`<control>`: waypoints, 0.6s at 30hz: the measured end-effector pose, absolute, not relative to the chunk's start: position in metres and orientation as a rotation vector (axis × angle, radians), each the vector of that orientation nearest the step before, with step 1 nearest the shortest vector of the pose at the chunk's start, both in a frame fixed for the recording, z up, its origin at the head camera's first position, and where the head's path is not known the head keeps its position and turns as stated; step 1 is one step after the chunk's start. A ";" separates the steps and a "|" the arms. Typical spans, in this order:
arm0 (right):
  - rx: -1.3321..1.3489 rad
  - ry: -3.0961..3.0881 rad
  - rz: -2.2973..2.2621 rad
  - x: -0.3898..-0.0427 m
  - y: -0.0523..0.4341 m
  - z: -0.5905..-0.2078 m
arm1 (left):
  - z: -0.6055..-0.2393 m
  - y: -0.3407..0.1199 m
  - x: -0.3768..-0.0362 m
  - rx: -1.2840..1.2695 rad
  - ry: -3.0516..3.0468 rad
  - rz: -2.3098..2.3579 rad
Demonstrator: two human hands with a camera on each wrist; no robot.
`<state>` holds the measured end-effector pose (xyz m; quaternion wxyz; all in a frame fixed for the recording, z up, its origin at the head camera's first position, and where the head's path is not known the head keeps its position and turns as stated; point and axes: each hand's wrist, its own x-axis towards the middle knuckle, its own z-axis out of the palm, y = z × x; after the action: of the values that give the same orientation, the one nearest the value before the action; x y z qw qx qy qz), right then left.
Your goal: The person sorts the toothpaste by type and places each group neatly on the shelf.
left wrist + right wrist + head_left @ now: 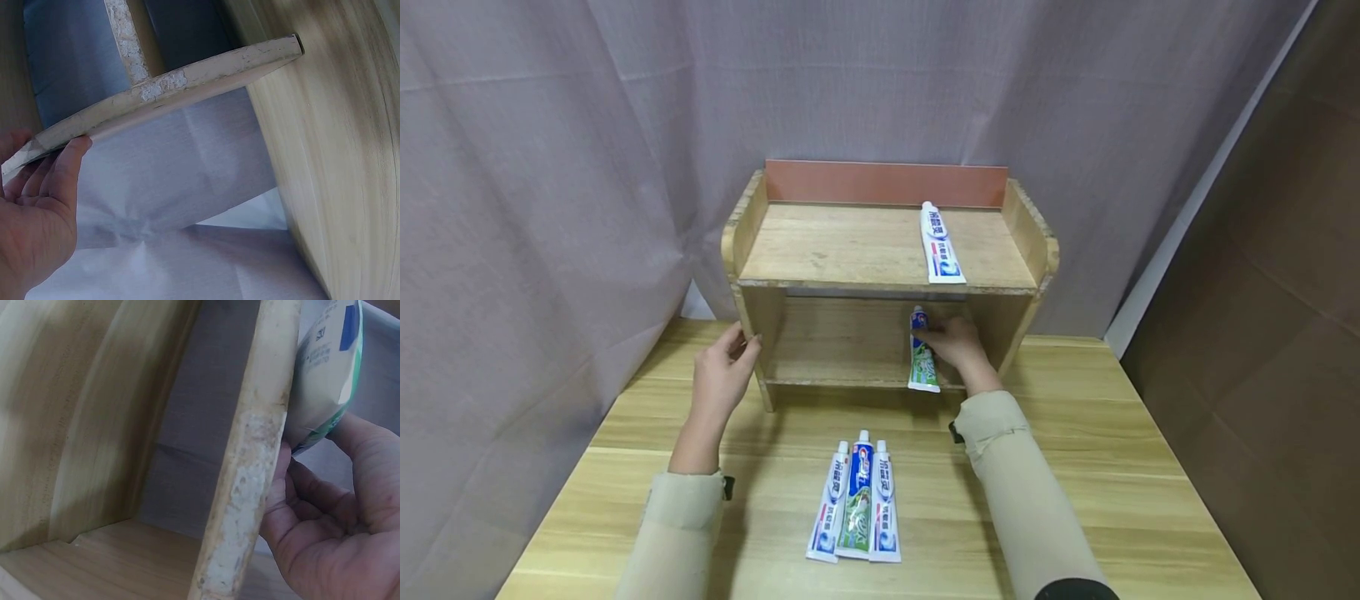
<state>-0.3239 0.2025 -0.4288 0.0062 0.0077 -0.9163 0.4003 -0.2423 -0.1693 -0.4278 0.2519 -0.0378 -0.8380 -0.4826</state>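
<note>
Right hand (pixel 958 346) apparently gripping green tube (pixel 922 360) on lower shelf (pixel 842 372); left hand (pixel 722 375) steadies side.

The shelf unit (pixel 887 250) the left hand (pixel 722 379) touches is bare, matt wood with plain grain, and its board edges look rough and chipped, whitish where the finish has flaked (pixel 240 506). Its back rail (pixel 886 182) is a smoother, reddish-brown panel. Under the right hand (pixel 958 346) lies a toothpaste tube (pixel 922 360) of glossy printed plastic, creased at the crimped end. The worktop (pixel 1075 467) below both hands is pale wood, smooth with a light sheen. Behind the shelf hangs a matt grey cloth (pixel 550 167), softly folded. Both sleeves (pixel 1022 492) are beige woven fabric.
</note>
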 end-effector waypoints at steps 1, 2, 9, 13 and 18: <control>0.031 -2.867 1.245 -0.324 0.203 -0.429 | -0.428 -0.169 -0.242 -0.101 -2.282 -1.311; 0.038 -2.864 1.248 -0.325 0.203 -0.430 | -0.428 -0.169 -0.242 -0.100 -2.285 -1.310; 0.059 -2.856 1.232 -0.326 0.203 -0.435 | -0.428 -0.170 -0.242 -0.078 -2.288 -1.306; 0.065 -2.847 1.198 -0.323 0.203 -0.436 | -0.428 -0.169 -0.242 -0.085 -2.291 -1.303; 0.056 -2.843 1.170 -0.320 0.203 -0.437 | -0.428 -0.169 -0.242 -0.087 -2.286 -1.300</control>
<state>-0.3203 0.2030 -0.4368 0.0335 0.0183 -0.9240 0.3804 -0.2416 -0.1688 -0.4278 0.2525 -0.0322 -0.8406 -0.4781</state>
